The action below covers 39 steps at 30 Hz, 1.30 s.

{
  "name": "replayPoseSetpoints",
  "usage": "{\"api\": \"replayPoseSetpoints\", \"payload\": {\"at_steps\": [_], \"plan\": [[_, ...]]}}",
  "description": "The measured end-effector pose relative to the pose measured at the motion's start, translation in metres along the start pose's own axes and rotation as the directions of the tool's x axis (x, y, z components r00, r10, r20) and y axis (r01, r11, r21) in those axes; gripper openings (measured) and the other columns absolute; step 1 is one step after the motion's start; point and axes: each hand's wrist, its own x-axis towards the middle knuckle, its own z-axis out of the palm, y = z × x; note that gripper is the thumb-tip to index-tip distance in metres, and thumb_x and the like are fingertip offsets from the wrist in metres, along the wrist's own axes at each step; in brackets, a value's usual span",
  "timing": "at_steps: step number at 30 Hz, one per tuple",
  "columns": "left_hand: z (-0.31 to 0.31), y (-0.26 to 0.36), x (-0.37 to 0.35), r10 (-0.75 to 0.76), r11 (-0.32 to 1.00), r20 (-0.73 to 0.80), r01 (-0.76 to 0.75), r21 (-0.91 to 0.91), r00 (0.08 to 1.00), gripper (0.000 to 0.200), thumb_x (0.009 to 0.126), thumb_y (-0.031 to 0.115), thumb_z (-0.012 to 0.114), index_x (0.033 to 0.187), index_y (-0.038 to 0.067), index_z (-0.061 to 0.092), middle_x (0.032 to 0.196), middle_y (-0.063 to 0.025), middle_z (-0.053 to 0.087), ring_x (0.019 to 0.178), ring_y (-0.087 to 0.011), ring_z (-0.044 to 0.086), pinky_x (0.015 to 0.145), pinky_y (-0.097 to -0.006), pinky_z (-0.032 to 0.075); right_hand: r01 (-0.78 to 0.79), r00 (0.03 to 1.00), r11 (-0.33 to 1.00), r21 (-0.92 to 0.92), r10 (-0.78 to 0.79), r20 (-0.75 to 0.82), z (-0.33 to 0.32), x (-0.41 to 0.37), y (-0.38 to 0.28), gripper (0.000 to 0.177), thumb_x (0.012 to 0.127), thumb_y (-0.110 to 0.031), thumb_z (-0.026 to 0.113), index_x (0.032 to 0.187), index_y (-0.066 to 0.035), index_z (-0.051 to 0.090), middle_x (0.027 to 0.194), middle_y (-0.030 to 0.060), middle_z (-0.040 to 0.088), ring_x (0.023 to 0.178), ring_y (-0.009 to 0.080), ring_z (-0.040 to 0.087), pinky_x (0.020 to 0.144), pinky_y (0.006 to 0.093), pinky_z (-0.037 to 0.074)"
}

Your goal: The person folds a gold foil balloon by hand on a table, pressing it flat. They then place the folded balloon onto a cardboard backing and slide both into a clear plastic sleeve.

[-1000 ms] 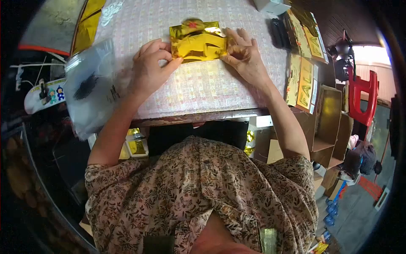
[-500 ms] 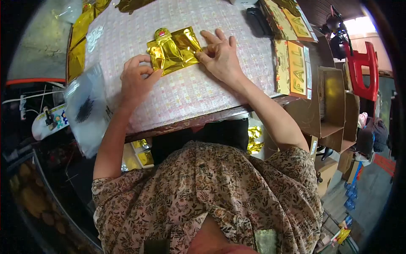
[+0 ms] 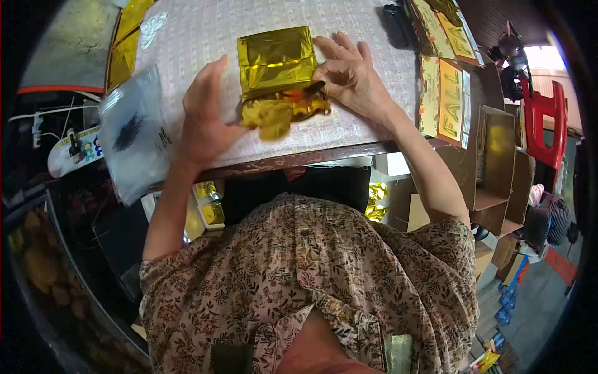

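A gold foil piece (image 3: pixel 277 56) is on the cloth-covered table in front of me, its upper part flat with a crease running across. Its lower part is crumpled and blurred, with a rounded gold shape (image 3: pixel 273 119) hanging toward me. My right hand (image 3: pixel 352 78) pinches the foil's right edge between thumb and forefinger, the other fingers raised. Smeared a little by motion, my left hand (image 3: pixel 208 115) is on the left side with fingers stretched upward and apart from the foil, the thumb close to its lower left corner.
A clear plastic bag (image 3: pixel 132 134) overhangs the table's left edge, below a white crumpled strip (image 3: pixel 152 29). Gold foil (image 3: pixel 128 53) lies along the far left side. To the right are a printed box (image 3: pixel 445 100), a black object (image 3: pixel 400 26) and open cardboard boxes (image 3: pixel 495 159).
The foil has been turned, so the rounded shape now points toward me and a flat creased side shows. My left hand has come away from the foil; the right still pinches it.
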Motion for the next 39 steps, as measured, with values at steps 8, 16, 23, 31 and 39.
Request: {"api": "replayPoseSetpoints", "payload": {"at_steps": [8, 16, 23, 31, 39], "plan": [[0.032, 0.112, -0.001, -0.006, 0.987, -0.024, 0.01, 0.163, 1.0, 0.096, 0.074, 0.016, 0.085, 0.156, 0.006, 0.037, 0.141, -0.0167, 0.052, 0.132, -0.0344, 0.051, 0.105, -0.0458, 0.045, -0.046, 0.998, 0.998, -0.052, 0.048, 0.044, 0.0, 0.002, -0.003, 0.023, 0.081, -0.015, 0.083, 0.102, -0.015, 0.074, 0.159, 0.0143, 0.046, 0.155, 0.0449, 0.023, 0.122, 0.0711, 0.006], [0.06, 0.096, 0.003, 0.049, 0.989, -0.089, -0.036, 0.147, 0.995, 0.024, 0.085, 0.012, 0.072, 0.108, 0.005, 0.067, 0.092, -0.008, 0.064, 0.088, -0.0248, 0.066, 0.078, -0.0371, 0.056, -0.002, 1.0, 1.0, -0.004, 0.002, 0.024, -0.004, -0.004, -0.005, 0.018, 0.085, -0.017, 0.081, 0.103, -0.017, 0.077, 0.161, 0.0104, 0.044, 0.157, 0.041, 0.02, 0.124, 0.0663, 0.002], [0.058, 0.094, 0.007, -0.037, 0.997, -0.049, 0.04, 0.068, 0.998, 0.02, 0.088, 0.021, 0.075, 0.093, 0.005, 0.065, 0.089, -0.0109, 0.065, 0.08, -0.0287, 0.067, 0.072, -0.0397, 0.056, 0.005, 0.995, 1.0, -0.002, -0.005, 0.104, -0.006, 0.001, 0.003, 0.015, 0.089, -0.026, 0.078, 0.103, -0.018, 0.079, 0.166, 0.0077, 0.037, 0.159, 0.0363, 0.014, 0.127, 0.0584, -0.002], [0.04, 0.073, 0.024, -0.465, 0.815, 0.102, 0.47, -0.338, 0.879, 0.026, 0.092, 0.025, 0.075, 0.08, 0.004, 0.065, 0.061, -0.0126, 0.064, 0.049, -0.0265, 0.062, 0.048, -0.039, 0.045, 0.047, 0.988, 0.998, -0.035, -0.041, 0.151, -0.005, 0.009, 0.003, 0.021, 0.097, -0.03, 0.07, 0.104, -0.011, 0.077, 0.171, 0.0079, 0.026, 0.16, 0.0349, 0.007, 0.127, 0.0571, -0.005], [0.043, 0.066, 0.023, -0.485, 0.826, 0.156, 0.509, -0.242, 0.86, 0.032, 0.093, 0.03, 0.068, 0.073, 0.005, 0.068, 0.058, -0.0161, 0.061, 0.052, -0.0347, 0.063, 0.051, -0.043, 0.048, 0.03, 0.991, 0.999, -0.037, -0.025, 0.132, 0.002, 0.01, 0.002, 0.021, 0.096, -0.03, 0.073, 0.1, -0.009, 0.077, 0.17, 0.0091, 0.028, 0.16, 0.0381, 0.007, 0.126, 0.0598, -0.005]]}}
